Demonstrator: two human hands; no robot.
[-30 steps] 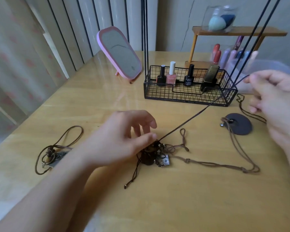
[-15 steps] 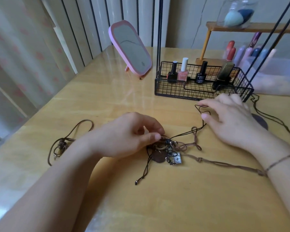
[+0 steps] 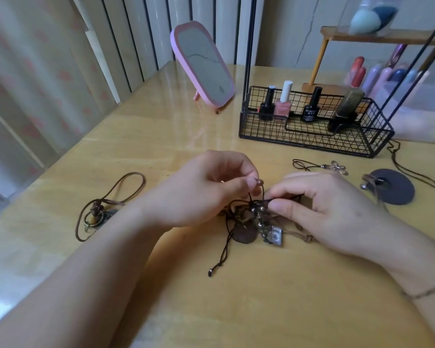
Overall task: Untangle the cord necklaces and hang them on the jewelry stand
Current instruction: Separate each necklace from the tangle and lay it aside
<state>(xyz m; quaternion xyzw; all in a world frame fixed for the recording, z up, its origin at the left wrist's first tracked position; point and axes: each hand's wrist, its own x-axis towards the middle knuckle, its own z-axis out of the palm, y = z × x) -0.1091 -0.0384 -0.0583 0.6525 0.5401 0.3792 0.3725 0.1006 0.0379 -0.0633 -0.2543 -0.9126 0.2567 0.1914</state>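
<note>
Still untangling — the left hand [image 3: 206, 189] pinches a bead [image 3: 260, 182] cord, the right hand [image 3: 319, 207] pinches the knot [image 3: 258, 209] — next, tease one strand free gently.

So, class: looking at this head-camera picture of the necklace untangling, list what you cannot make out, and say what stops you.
- Head view: how the cords cross inside the tangle, partly covered by the left hand and right hand.
- Head view: the top of the jewelry stand; its rods run off the upper edge.
- Head view: the label on the black bottle, too small to read fully.
- Head view: the items on the wooden shelf, blurred.
</note>
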